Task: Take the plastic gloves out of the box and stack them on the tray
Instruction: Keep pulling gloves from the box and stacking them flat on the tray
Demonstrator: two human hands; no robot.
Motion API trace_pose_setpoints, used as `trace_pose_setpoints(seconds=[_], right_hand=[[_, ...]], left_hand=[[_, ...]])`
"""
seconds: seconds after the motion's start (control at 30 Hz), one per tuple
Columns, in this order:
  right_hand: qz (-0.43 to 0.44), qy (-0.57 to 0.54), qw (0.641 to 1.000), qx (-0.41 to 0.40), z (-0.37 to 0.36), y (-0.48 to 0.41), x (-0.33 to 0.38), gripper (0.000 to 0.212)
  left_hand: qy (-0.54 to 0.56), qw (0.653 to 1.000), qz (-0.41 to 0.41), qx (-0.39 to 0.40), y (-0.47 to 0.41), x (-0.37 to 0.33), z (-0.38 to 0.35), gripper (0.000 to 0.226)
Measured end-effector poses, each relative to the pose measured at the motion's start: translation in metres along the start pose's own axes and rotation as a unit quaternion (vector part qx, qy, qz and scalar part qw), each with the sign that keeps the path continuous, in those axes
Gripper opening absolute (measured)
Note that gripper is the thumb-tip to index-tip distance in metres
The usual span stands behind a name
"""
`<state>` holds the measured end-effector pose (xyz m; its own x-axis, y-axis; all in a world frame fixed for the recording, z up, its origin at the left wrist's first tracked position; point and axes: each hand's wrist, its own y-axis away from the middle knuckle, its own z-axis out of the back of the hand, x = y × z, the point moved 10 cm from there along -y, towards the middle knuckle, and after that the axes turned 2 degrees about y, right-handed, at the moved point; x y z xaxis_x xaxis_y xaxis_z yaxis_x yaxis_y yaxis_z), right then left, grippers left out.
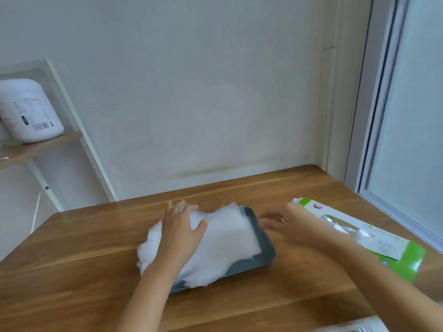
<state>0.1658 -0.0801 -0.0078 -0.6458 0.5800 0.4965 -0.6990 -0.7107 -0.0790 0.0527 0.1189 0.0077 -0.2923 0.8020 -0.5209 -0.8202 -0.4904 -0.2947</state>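
Observation:
A pile of clear plastic gloves [227,240] lies on a dark grey tray [265,238] in the middle of the wooden table. My left hand [179,226] rests flat on the left part of the pile, fingers straight, pressing it down. My right hand [285,222] hovers just beyond the tray's right rim, blurred, its fingers loosely spread and holding nothing. The green and white glove box [374,238] lies flat to the right of the tray, partly behind my right forearm, with more gloves showing in its opening.
The table [96,236] reaches the white wall at the back and a window frame [383,140] on the right. A shelf [36,147] at the left holds a white container [26,111]. A white object [352,328] shows at the bottom edge.

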Motion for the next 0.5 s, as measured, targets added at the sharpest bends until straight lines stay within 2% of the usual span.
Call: trace_pose_setpoints(seconds=[0.07,0.13,0.23,0.3,0.37,0.43,0.5], right_hand=[[-0.021,-0.001,0.997,-0.071,0.039,0.013,-0.029,0.018],[-0.067,0.001,0.992,-0.103,0.062,0.027,-0.066,0.014],[-0.128,0.016,0.989,-0.075,0.064,0.048,-0.102,0.039],[-0.136,0.038,0.989,-0.044,0.054,0.057,-0.108,0.05],[-0.112,0.067,0.99,-0.049,0.045,0.061,-0.105,0.043],[-0.099,0.07,0.988,-0.096,0.047,0.065,-0.102,0.023],[-0.115,0.059,0.981,-0.143,0.05,0.07,-0.105,0.016]], left_hand=[[0.106,0.992,-0.071,0.009,0.011,-0.049,-0.013,0.032],[0.158,0.979,-0.118,0.053,0.022,-0.092,-0.038,0.026],[0.192,0.964,-0.143,0.113,0.032,-0.136,-0.085,0.027],[0.217,0.956,-0.14,0.14,0.035,-0.156,-0.115,0.032],[0.227,0.955,-0.122,0.145,0.035,-0.167,-0.138,0.038],[0.238,0.956,-0.105,0.135,0.033,-0.176,-0.153,0.042],[0.265,0.951,-0.088,0.132,0.03,-0.182,-0.167,0.041]])
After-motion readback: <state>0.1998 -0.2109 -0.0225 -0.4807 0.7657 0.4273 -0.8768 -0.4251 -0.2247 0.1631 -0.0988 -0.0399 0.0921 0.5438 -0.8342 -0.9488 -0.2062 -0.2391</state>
